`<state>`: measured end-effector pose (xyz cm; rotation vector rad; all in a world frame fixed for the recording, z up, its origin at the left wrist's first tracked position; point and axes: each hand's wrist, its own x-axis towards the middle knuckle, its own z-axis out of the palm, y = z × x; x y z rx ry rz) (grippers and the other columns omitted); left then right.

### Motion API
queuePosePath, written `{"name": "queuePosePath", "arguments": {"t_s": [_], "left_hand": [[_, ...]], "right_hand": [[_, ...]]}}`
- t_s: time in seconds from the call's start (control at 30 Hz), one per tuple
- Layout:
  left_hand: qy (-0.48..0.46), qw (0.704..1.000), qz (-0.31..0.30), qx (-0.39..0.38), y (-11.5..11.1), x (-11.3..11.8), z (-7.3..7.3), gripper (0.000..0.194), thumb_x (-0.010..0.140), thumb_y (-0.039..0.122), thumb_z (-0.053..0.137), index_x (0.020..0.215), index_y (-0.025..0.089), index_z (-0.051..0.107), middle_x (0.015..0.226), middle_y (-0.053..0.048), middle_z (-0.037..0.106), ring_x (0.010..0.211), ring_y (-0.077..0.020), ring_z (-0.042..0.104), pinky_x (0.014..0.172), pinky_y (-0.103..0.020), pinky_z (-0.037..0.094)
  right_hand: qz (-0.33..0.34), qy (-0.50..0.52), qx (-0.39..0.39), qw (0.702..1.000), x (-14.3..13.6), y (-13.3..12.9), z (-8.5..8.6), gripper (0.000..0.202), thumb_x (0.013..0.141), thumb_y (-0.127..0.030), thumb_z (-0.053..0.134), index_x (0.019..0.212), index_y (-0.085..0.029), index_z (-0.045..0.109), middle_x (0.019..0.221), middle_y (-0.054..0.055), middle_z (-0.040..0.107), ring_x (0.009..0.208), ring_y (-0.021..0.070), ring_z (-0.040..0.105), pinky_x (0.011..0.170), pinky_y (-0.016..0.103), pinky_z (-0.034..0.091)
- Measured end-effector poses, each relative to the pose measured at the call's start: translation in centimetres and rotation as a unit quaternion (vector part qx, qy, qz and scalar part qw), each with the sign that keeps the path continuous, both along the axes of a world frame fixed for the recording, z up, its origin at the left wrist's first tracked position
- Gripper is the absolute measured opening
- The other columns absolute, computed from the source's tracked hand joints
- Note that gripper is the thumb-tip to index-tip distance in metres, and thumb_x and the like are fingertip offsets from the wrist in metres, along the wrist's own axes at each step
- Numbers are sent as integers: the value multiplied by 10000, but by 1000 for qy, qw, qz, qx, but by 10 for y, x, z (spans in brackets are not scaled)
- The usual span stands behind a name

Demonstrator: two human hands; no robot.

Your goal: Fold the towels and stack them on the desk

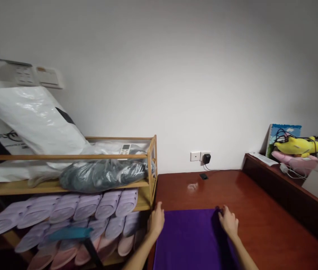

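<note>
A flat purple cloth (188, 240) lies on the reddish-brown wooden desk (181, 191), its far edge fairly straight and its right side darker and slightly raised. My left hand (156, 222) is at the cloth's far left corner, fingers closed on the edge. At the far right corner, my right hand (228, 222) pinches the cloth between thumb and fingers. The near part of the cloth runs out of the bottom of the view.
Left of the desk stands a wooden rack (136, 204) with several rows of slippers (88, 206), a bagged dark item (102, 174) and a white bag (35, 123). A black plug (206, 158) sits in the wall. On the right ledge (273, 180) lies a yellow plush toy (296, 146).
</note>
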<state>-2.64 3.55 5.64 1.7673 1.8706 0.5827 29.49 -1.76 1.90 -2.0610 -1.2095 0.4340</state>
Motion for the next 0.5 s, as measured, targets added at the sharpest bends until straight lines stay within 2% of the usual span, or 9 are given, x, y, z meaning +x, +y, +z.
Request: {"name": "queuePosePath", "arguments": {"t_s": [0.03, 0.1, 0.2, 0.3, 0.4, 0.5], "left_hand": [[11, 999, -30, 30, -8, 6, -7, 393, 912, 234, 401, 1303, 235, 444, 1259, -89, 579, 1168, -215, 527, 958, -374, 419], [51, 988, -115, 86, -22, 17, -23, 484, 896, 271, 409, 1377, 268, 358, 1448, -53, 393, 1335, -215, 324, 1077, -403, 291], [154, 958, -204, 130, -32, 21, -45, 548, 910, 421, 343, 1421, 237, 275, 1510, -52, 239, 1387, -228, 190, 1118, -483, 197], [211, 944, -215, 132, -26, 16, -55, 569, 922, 515, 229, 1426, 252, 247, 1513, -41, 205, 1388, -223, 178, 1117, -517, 191], [229, 940, -215, 136, -19, 14, -51, 569, 921, 525, 223, 1425, 262, 238, 1512, -41, 194, 1387, -223, 178, 1112, -518, 209], [239, 938, -201, 152, -25, 17, -48, 559, 926, 497, 239, 1425, 244, 236, 1507, -51, 208, 1384, -233, 191, 1111, -531, 204]], "right_hand": [[13, -22, 12, 1000, -13, -3, -6, 502, 839, -397, 439, 1292, -183, 465, 1376, 151, 471, 1287, 300, 398, 1049, 534, 275], [85, -75, 27, 993, -39, -8, -18, 564, 852, -477, 393, 1364, -238, 388, 1491, 79, 305, 1366, 257, 266, 1102, 503, 193], [190, -168, -2, 967, -57, -10, -31, 608, 862, -586, 295, 1395, -295, 328, 1501, 23, 276, 1383, 205, 224, 1112, 472, 197], [179, -229, -42, 956, -48, -5, -34, 648, 866, -619, 215, 1406, -272, 304, 1502, 40, 266, 1386, 195, 210, 1117, 469, 190], [179, -250, -64, 949, -35, 1, -28, 654, 867, -626, 195, 1410, -273, 287, 1510, 38, 242, 1390, 191, 190, 1119, 463, 194], [177, -261, -67, 947, -33, -2, -23, 662, 866, -630, 184, 1418, -273, 264, 1521, 40, 204, 1395, 192, 168, 1118, 450, 200]]}}
